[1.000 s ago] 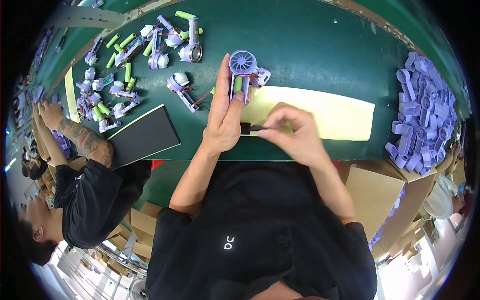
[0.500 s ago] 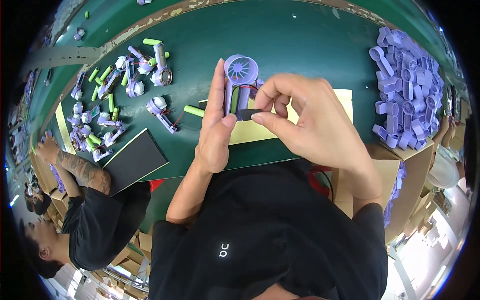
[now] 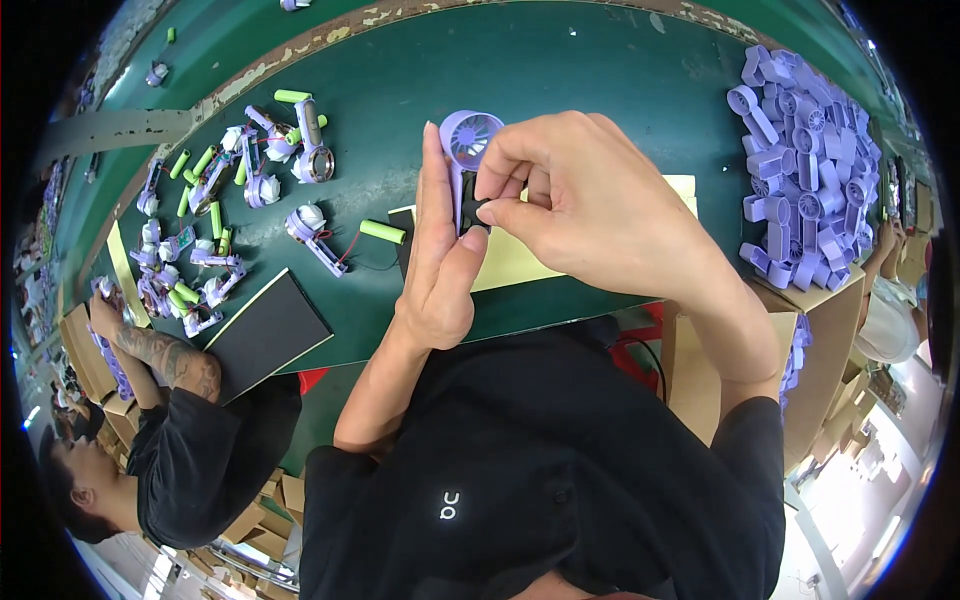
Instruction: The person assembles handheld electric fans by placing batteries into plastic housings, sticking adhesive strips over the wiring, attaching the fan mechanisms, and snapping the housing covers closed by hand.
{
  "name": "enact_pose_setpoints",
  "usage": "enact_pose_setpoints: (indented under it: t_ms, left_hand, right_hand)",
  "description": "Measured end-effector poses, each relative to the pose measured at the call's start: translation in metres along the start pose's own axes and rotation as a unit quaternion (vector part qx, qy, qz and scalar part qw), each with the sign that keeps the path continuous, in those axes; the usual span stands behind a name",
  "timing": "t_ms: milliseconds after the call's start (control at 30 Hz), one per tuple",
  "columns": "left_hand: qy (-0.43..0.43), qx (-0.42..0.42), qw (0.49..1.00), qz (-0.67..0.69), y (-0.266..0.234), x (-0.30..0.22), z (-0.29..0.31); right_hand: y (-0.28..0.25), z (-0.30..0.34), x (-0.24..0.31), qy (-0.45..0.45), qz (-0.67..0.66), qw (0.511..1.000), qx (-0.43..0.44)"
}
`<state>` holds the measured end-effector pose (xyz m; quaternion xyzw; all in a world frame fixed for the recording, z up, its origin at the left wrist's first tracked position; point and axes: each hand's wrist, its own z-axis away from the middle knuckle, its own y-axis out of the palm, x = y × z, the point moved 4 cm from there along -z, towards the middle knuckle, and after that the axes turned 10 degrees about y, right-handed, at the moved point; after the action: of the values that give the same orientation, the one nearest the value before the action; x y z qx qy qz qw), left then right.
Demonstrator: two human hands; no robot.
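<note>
My left hand (image 3: 437,285) is closed along the side of a purple handheld fan housing (image 3: 472,138), its round slatted head pointing away from me. My right hand (image 3: 590,205) pinches a small black strip (image 3: 474,206) between thumb and fingertips, over the housing's handle. The strip lies at the handle's hollow; my fingers hide how far in it sits. Underneath both hands lies a yellow sheet (image 3: 515,265). Left of my left hand, a green battery cell (image 3: 383,232) is wired to a purple fan part (image 3: 318,240).
Several purple fan parts with green cells (image 3: 200,200) are spread at the left. A black sheet (image 3: 270,330) lies at the table's near edge, beside a co-worker's tattooed arm (image 3: 170,350). On the right is a heap of purple housings (image 3: 805,170), above a cardboard box (image 3: 825,340).
My right hand has moved left and slightly up, bringing the black strip over the handle, where the green cell showed before. My left hand still holds the housing.
</note>
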<state>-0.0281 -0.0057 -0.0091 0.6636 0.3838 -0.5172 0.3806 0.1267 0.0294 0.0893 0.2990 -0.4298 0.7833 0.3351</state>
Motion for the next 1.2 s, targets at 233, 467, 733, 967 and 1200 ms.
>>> enact_pose_setpoints:
  t_ms: [233,467,733,967,1200]
  left_hand:
    - [0.037,0.019,0.999,-0.02,0.006,0.001,-0.001]
    - [0.056,0.026,0.995,-0.083,0.006,0.004,0.001]
    - [0.119,0.051,0.973,-0.192,0.007,0.006,-0.007]
    - [0.133,0.062,0.961,-0.234,0.013,-0.006,-0.01]
    - [0.128,0.049,0.958,-0.254,0.013,-0.005,-0.009]
  right_hand:
    - [0.007,-0.004,-0.008,-0.06,-0.015,0.997,-0.046]
    - [0.009,-0.011,-0.019,-0.108,-0.028,0.991,-0.067]
    - [0.019,-0.016,-0.035,-0.06,-0.058,0.995,-0.061]
    - [-0.001,-0.016,-0.033,-0.076,-0.021,0.997,-0.022]
    - [0.009,-0.024,-0.049,-0.168,-0.09,0.981,-0.025]
